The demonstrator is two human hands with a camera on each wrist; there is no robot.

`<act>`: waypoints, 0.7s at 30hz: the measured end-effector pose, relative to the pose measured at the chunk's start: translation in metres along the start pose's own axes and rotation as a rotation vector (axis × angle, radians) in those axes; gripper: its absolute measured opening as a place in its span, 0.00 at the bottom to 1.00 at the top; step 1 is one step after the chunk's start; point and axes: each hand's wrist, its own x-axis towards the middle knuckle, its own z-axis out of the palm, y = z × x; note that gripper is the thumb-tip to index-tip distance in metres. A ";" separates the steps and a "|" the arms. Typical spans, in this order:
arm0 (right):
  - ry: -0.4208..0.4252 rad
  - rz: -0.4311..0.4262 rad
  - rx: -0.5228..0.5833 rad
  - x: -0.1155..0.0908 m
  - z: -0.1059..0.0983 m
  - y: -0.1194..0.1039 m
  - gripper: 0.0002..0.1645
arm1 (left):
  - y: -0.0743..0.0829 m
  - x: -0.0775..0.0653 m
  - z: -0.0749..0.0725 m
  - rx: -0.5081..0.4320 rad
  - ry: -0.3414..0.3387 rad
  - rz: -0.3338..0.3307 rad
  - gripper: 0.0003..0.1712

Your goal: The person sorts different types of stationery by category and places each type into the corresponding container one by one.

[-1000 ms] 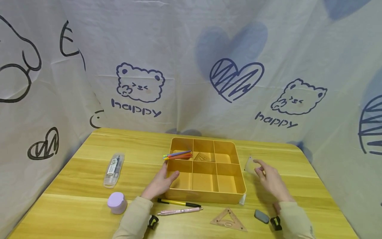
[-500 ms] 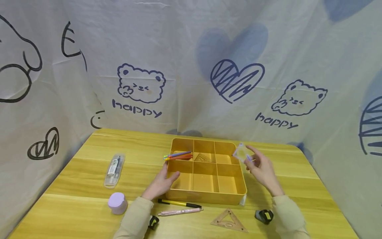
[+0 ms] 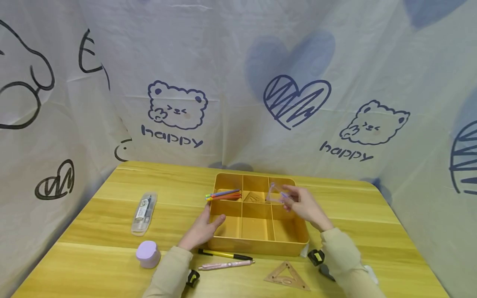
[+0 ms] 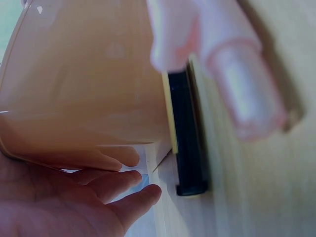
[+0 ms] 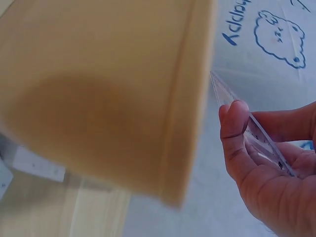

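we count 1 yellow organizer box (image 3: pixel 261 246) w/ 6 compartments, 3 set squares, 2 pens, 1 clear case (image 3: pixel 144 213) left of the box, 1 purple jar (image 3: pixel 148 254) left & nearer us, 1 grey eraser (image 3: pixel 326 272) off the box's front right, part hidden by the sleeve, & 1 bundle of coloured sticks (image 3: pixel 225 195) (can't get exact no.) across the box's left rim at the back. yellow-black pen (image 3: pixel 225 254) & pink pen (image 3: pixel 226 265) lie just in front of it; so does the wood-toned set sq (image 3: pixel 287 276), approx. front right. brownish set sq (image 3: pixel 252 198) sits in its back middle compartment.

clear set sq (image 5: pixel 261 140) is see-through w/ purplish edges & dark scale marks, over the box's back right compartment; can't tell if touching. its tip points away from the fingers, long axis slanting toward the box's back left.

right hand (image 3: pixel 307 207) pinches it, thumb vs. fingers, nearly closed. left hand (image 3: pixel 202 227) holds the box's left wall: thumb inside, fingers loosely extended outside.
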 end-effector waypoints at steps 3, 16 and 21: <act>-0.014 0.012 -0.003 0.004 0.005 -0.002 0.26 | 0.001 -0.001 -0.001 0.012 -0.001 -0.011 0.45; -0.111 0.055 -0.019 0.008 0.015 -0.005 0.31 | 0.001 -0.001 0.000 0.006 -0.008 -0.028 0.44; -0.128 0.034 -0.092 -0.003 0.011 -0.007 0.35 | 0.001 0.000 0.000 -0.002 -0.010 -0.032 0.43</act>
